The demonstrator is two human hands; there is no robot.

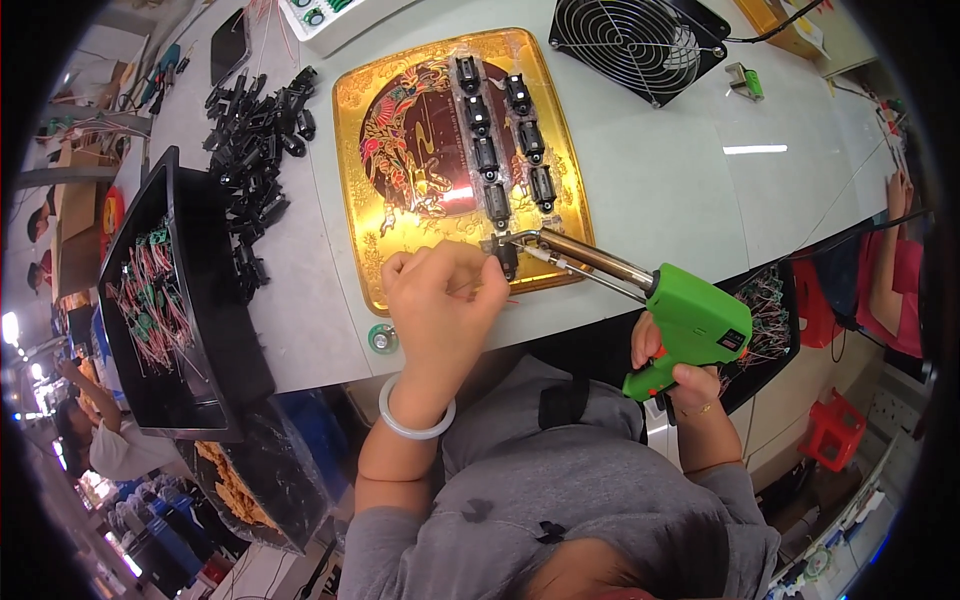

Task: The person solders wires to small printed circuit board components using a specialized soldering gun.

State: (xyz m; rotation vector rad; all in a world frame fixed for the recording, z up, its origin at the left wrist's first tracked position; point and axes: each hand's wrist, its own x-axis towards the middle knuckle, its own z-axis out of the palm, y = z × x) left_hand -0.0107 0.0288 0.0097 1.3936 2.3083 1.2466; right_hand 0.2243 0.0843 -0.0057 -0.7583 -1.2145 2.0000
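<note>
My left hand (443, 300) pinches a small black connector part (506, 258) with thin wires at the near edge of a gold and red decorated tray (360, 200). My right hand (678, 378) grips the handle of a green soldering gun (690, 325). Its metal tip (515, 238) touches the part my left hand holds. Two rows of several black connector parts (500, 130) lie taped down the middle of the tray. A white bangle sits on my left wrist.
A heap of black connector parts (255, 150) lies left of the tray. A black bin (215, 330) holds green boards with red wires. A black fan (640, 40) stands at the far side. Another person's arm (890, 270) shows at the right edge.
</note>
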